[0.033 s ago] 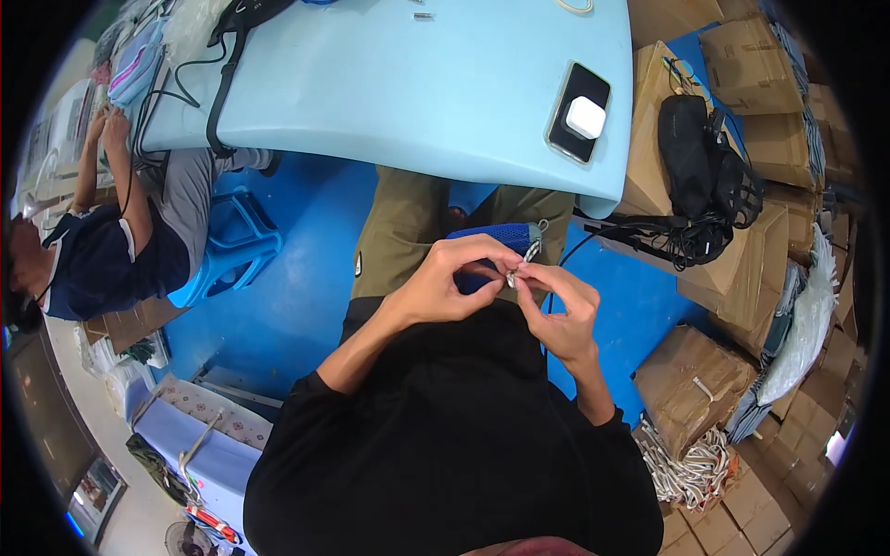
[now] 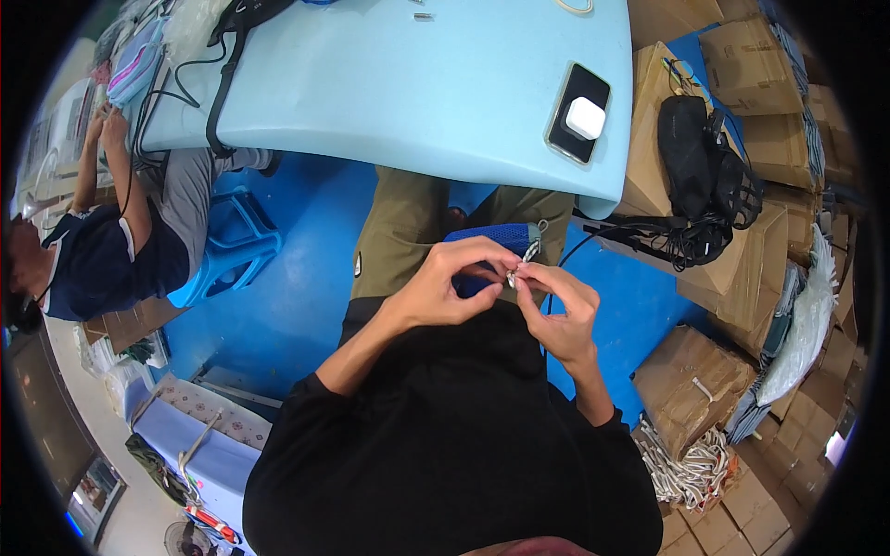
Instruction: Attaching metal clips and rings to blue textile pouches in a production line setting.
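Observation:
Above my lap, my left hand (image 2: 451,283) and my right hand (image 2: 563,304) meet fingertip to fingertip. Between them is a small silvery piece (image 2: 511,279), too small to make out in detail, pinched by my left thumb and forefinger. A short black-and-white cord (image 2: 531,250) sticks up at the right fingertips, which are closed on its lower part. Just behind the hands, a blue mesh pouch (image 2: 496,235) lies across my thighs, partly hidden by the left hand. A grey loop (image 2: 543,225) shows at its right end.
A light blue table (image 2: 417,93) stands ahead, bearing a phone (image 2: 577,139) with a white case (image 2: 585,118) on top. To the right, a black bag (image 2: 684,153) rests on cardboard boxes (image 2: 649,176). At left, another person (image 2: 120,246) sits by a blue stool (image 2: 236,246).

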Action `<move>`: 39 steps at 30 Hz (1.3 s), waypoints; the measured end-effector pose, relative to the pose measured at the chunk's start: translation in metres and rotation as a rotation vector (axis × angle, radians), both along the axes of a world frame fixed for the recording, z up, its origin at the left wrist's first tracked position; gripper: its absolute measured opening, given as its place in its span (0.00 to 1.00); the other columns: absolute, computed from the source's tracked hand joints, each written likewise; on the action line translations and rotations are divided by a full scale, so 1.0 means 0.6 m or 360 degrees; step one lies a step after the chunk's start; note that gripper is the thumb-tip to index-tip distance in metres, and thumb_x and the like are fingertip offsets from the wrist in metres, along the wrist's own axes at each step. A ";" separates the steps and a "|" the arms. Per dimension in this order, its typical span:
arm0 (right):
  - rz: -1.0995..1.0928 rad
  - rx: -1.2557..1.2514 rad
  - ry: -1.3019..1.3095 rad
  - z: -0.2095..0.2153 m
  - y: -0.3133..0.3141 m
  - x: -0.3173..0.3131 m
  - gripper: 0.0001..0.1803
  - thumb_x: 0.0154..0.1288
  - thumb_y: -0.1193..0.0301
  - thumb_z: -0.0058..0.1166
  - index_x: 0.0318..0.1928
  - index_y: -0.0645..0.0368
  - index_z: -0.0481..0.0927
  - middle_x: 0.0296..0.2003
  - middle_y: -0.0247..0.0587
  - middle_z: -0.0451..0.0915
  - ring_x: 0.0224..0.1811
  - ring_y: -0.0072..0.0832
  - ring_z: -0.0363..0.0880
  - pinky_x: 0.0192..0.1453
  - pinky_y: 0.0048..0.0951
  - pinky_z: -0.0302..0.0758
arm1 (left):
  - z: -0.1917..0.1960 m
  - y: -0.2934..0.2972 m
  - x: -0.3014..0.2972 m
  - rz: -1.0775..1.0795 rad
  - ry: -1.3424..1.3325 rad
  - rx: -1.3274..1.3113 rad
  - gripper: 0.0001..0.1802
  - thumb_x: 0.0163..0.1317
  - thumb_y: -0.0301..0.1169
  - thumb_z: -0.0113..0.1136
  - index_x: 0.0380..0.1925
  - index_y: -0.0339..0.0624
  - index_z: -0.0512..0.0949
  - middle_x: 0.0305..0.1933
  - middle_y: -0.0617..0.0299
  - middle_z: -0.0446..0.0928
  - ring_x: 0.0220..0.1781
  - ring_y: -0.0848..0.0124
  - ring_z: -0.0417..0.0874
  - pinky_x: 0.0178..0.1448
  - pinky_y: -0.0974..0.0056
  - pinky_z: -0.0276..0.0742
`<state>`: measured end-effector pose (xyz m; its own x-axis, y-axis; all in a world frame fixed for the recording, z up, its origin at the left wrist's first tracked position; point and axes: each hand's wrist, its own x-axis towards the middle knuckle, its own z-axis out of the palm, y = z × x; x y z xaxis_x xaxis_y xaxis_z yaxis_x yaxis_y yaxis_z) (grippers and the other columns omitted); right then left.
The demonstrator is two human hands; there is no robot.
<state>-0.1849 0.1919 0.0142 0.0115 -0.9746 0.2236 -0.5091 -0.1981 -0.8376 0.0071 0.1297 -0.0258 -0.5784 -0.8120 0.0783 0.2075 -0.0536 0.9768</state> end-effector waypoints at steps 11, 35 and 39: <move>-0.0072 -0.0032 -0.0053 -0.005 0.004 0.008 0.12 0.60 0.88 0.67 0.44 0.70 0.85 0.40 0.50 0.89 0.41 0.35 0.91 0.45 0.29 0.88 | -0.012 0.034 -0.018 0.0236 0.0091 0.0159 0.13 0.64 0.18 0.69 0.48 0.32 0.86 0.49 0.54 0.85 0.50 0.70 0.88 0.51 0.67 0.90; -0.0519 -0.0190 -0.0740 0.069 0.021 -0.028 0.21 0.66 0.90 0.61 0.44 0.59 0.62 0.41 0.62 0.85 0.30 0.16 0.76 0.39 0.18 0.74 | 0.055 -0.027 -0.031 0.0233 -0.0117 -0.0890 0.09 0.55 0.30 0.78 0.34 0.39 0.88 0.23 0.62 0.80 0.24 0.66 0.75 0.28 0.61 0.69; -0.0562 -0.0105 -0.0956 0.070 0.021 -0.031 0.20 0.68 0.89 0.59 0.43 0.58 0.61 0.41 0.61 0.85 0.31 0.15 0.75 0.41 0.17 0.73 | 0.089 -0.036 -0.025 0.0316 -0.0138 -0.1072 0.08 0.51 0.25 0.77 0.32 0.39 0.89 0.20 0.65 0.78 0.21 0.70 0.73 0.24 0.65 0.64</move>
